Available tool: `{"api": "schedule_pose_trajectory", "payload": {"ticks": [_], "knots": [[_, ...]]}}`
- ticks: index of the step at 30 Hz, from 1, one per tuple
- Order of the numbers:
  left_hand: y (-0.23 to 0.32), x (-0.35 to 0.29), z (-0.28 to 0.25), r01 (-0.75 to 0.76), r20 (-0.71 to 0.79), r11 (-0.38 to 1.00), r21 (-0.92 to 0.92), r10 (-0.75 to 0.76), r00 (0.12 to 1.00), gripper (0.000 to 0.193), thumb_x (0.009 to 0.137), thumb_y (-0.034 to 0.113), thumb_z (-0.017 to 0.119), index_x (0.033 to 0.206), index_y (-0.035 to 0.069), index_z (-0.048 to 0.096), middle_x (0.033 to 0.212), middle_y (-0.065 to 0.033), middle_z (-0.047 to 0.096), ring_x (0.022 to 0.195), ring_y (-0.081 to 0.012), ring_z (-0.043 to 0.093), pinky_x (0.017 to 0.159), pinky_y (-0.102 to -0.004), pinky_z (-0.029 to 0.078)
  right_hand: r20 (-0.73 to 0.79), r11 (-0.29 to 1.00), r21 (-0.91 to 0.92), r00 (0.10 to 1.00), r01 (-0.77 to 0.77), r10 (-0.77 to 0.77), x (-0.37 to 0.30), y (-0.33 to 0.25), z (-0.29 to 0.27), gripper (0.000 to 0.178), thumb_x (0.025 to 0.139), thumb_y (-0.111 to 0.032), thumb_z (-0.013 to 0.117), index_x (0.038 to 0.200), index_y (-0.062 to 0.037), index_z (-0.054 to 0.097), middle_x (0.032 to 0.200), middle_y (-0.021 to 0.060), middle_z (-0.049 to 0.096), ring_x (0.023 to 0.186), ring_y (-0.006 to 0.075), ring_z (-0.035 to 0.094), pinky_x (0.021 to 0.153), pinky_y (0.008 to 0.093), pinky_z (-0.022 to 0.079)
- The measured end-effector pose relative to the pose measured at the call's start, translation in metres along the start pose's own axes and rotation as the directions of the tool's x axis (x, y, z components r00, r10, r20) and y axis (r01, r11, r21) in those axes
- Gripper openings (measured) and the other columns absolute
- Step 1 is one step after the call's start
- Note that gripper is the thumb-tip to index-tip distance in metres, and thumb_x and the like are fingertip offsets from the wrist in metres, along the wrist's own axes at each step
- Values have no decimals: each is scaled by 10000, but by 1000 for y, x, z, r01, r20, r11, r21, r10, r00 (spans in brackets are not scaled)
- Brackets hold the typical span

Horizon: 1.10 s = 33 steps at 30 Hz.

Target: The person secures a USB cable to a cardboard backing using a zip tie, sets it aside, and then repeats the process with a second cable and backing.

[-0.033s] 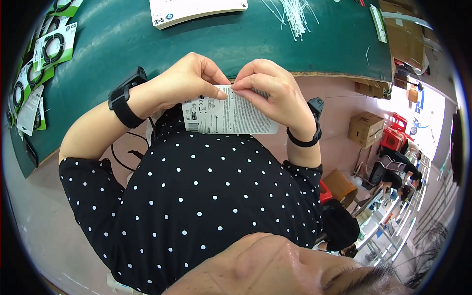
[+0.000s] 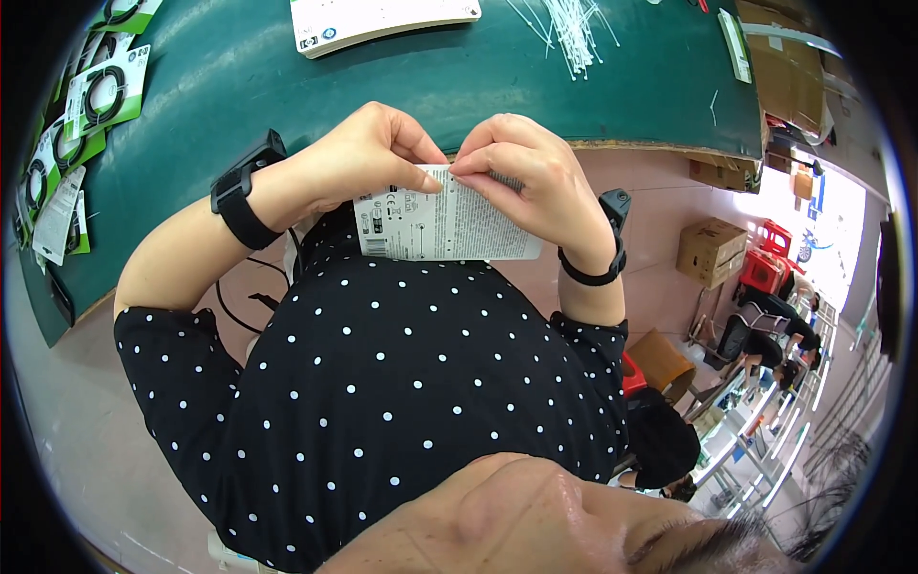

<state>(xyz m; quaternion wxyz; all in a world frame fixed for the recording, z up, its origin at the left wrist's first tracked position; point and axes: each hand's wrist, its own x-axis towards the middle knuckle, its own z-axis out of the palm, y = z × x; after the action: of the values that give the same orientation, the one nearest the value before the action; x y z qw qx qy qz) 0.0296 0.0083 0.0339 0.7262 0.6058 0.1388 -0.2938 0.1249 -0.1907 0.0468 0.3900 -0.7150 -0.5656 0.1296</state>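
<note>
A white printed packaging card (image 2: 449, 234) is held upright in front of my body, just off the near edge of the green table. My left hand (image 2: 387, 148) grips its top edge, thumb on the printed face and the other fingers behind. The fingertips of my right hand (image 2: 526, 177) are pinched at the same edge, close beside the left thumb, and that hand covers the card's upper right part. Whether anything thin sits between those fingertips is hidden. What lies on the far side of the card does not show.
A stack of white cards (image 2: 382, 24) and loose white cable ties (image 2: 574, 38) lie on the table (image 2: 316, 96). Packaged black cables (image 2: 105, 96) crowd its left end. Cardboard boxes (image 2: 712, 251), red stools (image 2: 765, 268) and other people stand off to the right.
</note>
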Motion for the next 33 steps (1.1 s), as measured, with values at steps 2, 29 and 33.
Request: {"api": "schedule_pose_trajectory", "payload": {"ticks": [2, 29, 33], "knots": [[2, 1, -1, -1, 3, 1000, -18, 1, 1000, 197, 782, -31, 731, 970, -56, 682, 881, -120, 714, 776, -125, 682, 707, -238, 550, 3, 1000, -22, 1000, 14, -14, 3, -1, -3, 77, 730, -51, 736, 762, -65, 668, 819, 24, 617, 737, 207, 595, 612, 321, 481], [-9, -3, -4, -218, -91, 975, 45, 222, 971, 222, 751, 135, 824, 850, -28, 710, 749, -70, 694, 668, -78, 628, 598, -218, 496, 61, 999, 50, 998, -2, -1, 16, -10, -10, 146, 724, 2, 740, 841, -35, 662, 872, 64, 629, 760, 214, 606, 633, 309, 489], [-9, -2, -6, -205, -97, 978, 34, 207, 974, 225, 753, 136, 823, 850, -32, 709, 751, -72, 695, 669, -78, 628, 599, -214, 497, 68, 997, 71, 998, -5, 0, 18, -7, -11, 146, 728, 2, 738, 850, -29, 665, 879, 69, 636, 758, 218, 611, 633, 310, 494]]}}
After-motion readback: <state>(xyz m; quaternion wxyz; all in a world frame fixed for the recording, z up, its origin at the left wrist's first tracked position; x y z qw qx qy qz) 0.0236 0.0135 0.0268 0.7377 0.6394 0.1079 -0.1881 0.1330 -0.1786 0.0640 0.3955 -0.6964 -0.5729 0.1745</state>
